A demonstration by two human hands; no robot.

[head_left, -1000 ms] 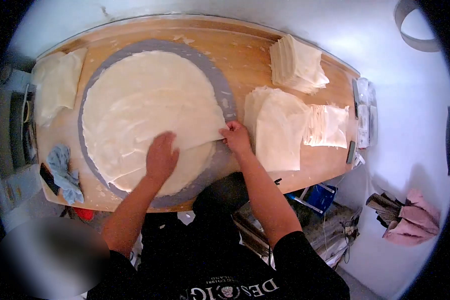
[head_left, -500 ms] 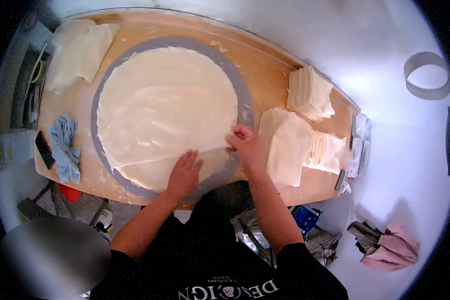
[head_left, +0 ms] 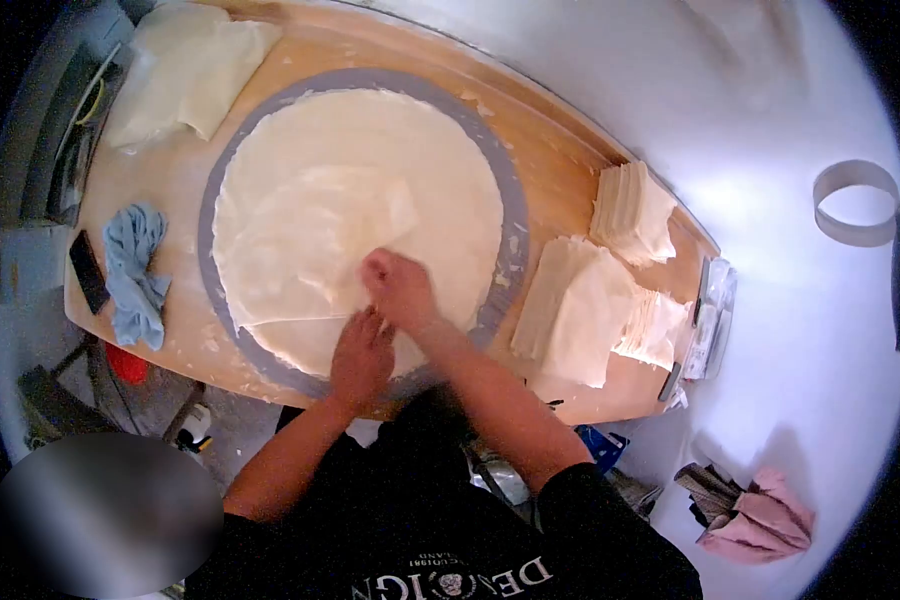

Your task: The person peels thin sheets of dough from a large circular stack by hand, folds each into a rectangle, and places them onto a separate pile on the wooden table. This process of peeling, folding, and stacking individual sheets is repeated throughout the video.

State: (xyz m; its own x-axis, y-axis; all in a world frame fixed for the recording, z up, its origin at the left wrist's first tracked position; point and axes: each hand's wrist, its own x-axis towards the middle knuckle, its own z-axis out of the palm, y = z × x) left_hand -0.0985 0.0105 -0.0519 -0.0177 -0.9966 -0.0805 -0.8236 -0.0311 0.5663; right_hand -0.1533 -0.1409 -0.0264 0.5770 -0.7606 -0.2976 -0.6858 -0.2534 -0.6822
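Note:
A large round of thin, pale dough sheets [head_left: 300,190] lies on a round grey board [head_left: 512,200]. My left hand [head_left: 362,357] lies on the near part of the dough, palm down with fingers stretched out. Just beyond its fingertips, my right hand [head_left: 400,290] is closed in a pinch on the top dough sheet. That sheet is drawn inward from the right, with a folded flap [head_left: 398,212] and wrinkles beyond the hand. A straight sheet edge runs left of my left hand. The pinched bit itself is hidden by my fingers.
Stacks of cut dough sheets [head_left: 580,310] stand on the right of the wooden table [head_left: 555,160], another stack [head_left: 630,212] behind. A folded pale sheet [head_left: 185,70] is at the back left. A blue cloth [head_left: 135,275] and black phone [head_left: 88,270] lie at the left.
My right hand has moved left from the dough's right rim to its middle, pulling the top sheet's edge along. My left hand stays on the near part. The view has shifted slightly.

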